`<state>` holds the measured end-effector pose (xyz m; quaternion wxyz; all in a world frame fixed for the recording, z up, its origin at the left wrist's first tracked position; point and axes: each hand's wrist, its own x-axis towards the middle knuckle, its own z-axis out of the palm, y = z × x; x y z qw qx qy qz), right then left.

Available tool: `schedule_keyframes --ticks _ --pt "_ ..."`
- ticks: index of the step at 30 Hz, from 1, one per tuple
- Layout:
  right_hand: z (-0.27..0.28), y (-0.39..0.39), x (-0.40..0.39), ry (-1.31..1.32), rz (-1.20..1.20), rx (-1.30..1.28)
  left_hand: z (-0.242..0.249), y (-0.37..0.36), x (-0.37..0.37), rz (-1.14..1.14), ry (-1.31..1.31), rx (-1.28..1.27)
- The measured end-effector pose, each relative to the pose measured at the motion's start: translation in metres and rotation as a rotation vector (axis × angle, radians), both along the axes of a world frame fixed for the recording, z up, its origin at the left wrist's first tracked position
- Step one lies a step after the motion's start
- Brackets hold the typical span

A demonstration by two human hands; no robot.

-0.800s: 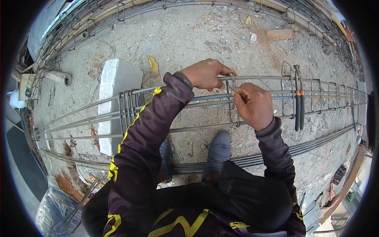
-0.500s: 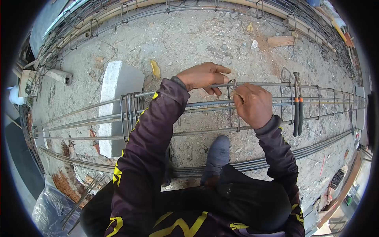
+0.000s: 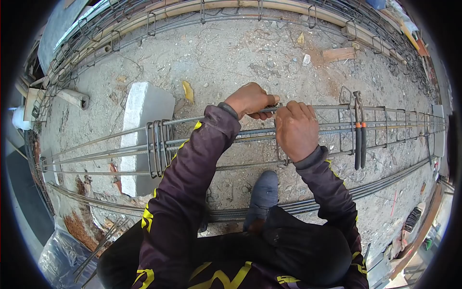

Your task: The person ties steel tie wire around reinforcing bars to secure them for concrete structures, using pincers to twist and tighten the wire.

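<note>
My left hand (image 3: 252,100) is closed at the top bar of a long rebar cage (image 3: 332,126), fingertips pinched together. Right beside it, my right hand (image 3: 298,129) is curled shut at the same bar, over a stirrup whose lower part shows below the hand. Whatever the fingertips pinch is too small or hidden to make out. To the right, pincers (image 3: 360,132) with black and orange handles hang over the top bar. A bunch of several stirrups (image 3: 158,148) sits around the bars to the left of my left forearm.
A pale block (image 3: 137,137) stands under the cage's left part. Loose rebars (image 3: 317,198) lie in front, near my shoe (image 3: 262,195). More cages and a wooden beam (image 3: 231,6) run along the back. A plank piece (image 3: 339,54) lies on the rough ground.
My left hand has shifted slightly right and its spread fingers have closed. My right hand has moved a little left, so both hands are now nearly touching.
</note>
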<state>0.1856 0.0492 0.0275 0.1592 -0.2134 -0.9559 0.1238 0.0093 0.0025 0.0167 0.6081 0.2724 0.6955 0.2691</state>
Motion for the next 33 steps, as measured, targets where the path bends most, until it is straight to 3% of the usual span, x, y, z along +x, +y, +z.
schedule_keyframes --ticks 8,14,17,20,23,29,33 --pt "0.006 0.003 0.005 -0.004 0.044 -0.086 -0.019 0.007 -0.003 0.02 -0.107 -0.004" --pt "0.009 0.002 0.01 0.007 -0.09 -0.458 -0.019 0.005 -0.004 0.106 -0.142 0.016" --pt "0.012 -0.002 0.007 -0.011 -0.135 -0.433 -0.016 0.006 -0.002 0.15 -0.126 0.025" --pt "0.017 -0.006 0.003 -0.021 -0.106 -0.32 -0.015 0.007 0.0 0.041 -0.058 0.047" --pt "0.018 -0.003 -0.001 -0.109 -0.149 -0.3 -0.043 0.012 -0.004 -0.399 0.39 0.279" --pt "0.022 0.004 -0.006 -0.188 -0.13 -0.37 -0.043 0.005 -0.005 -0.414 0.485 0.418" --pt "0.024 0.01 -0.01 -0.196 -0.067 -0.34 -0.046 0.002 -0.003 -0.046 0.113 0.331"
